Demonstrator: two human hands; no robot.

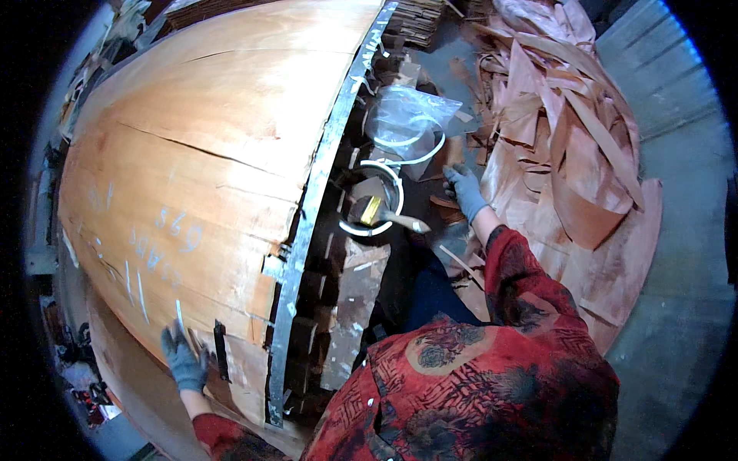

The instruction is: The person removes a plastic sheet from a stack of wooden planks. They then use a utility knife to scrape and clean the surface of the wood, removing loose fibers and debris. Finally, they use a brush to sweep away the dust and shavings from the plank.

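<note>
I count one broad tan wood sheet [200, 180] by one grey-gloved left hand [184, 363]; near one grey-gloved right hand [466, 192], one wooden-handled paintbrush [393, 218], one round white-rimmed bucket [399, 189], one clear plastic bag [401, 115].

A wood-veneer workshop is indicated by the broad, chalk-marked veneer sheet [200, 188], the torn veneer offcuts [592, 180] heaped alongside, and the flat paintbrush [390, 217] laid across a bucket [399, 189].

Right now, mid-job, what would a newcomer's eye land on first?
Largest is the cracked wood sheet on the left, the gloved left hand at its lower end. Next comes the crumpled veneer heap at upper right, the gloved right hand beside it. Between sheet and heap, a brush lies across a white-rimmed bucket.
</note>
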